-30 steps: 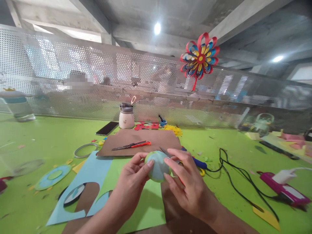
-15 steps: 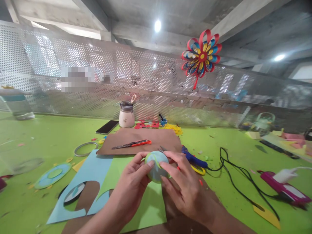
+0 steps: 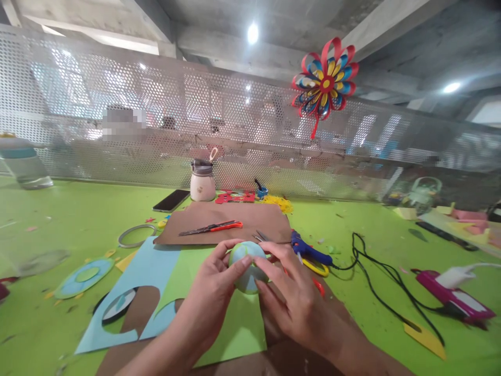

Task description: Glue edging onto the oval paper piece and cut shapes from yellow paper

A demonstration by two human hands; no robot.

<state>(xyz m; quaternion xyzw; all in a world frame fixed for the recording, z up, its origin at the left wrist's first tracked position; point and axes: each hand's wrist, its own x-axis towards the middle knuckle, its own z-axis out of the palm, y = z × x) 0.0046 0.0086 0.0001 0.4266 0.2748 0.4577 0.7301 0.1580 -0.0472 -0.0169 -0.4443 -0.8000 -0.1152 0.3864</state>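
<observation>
Between both hands is a round disc (image 3: 249, 284), light blue with green shapes on it, held above a green paper sheet (image 3: 235, 334). My left hand (image 3: 219, 287) grips the disc's left side, its thumb lying on the face. From the right, my right hand (image 3: 291, 292) holds the edge, with fingertips pressed on the disc near the left thumb. Beneath the hands, a blue sheet (image 3: 129, 271) with round cut-outs overlaps the green one. A utility knife (image 3: 211, 228) with an orange handle lies beyond on brown paper (image 3: 258, 214).
Right of the hands lies a blue glue gun (image 3: 311, 250), its black cord running toward a magenta power strip (image 3: 456, 297). Partly hidden yellow-handled scissors (image 3: 316, 268) sit beside it. A bottle (image 3: 202, 183) and phone (image 3: 171, 200) stand near the mesh partition (image 3: 156, 99). A blue ring shape (image 3: 70, 281) lies left.
The disc has shifted slightly left and turned between my hands, so its green shapes show at a different angle. My hands keep nearly the same hold.
</observation>
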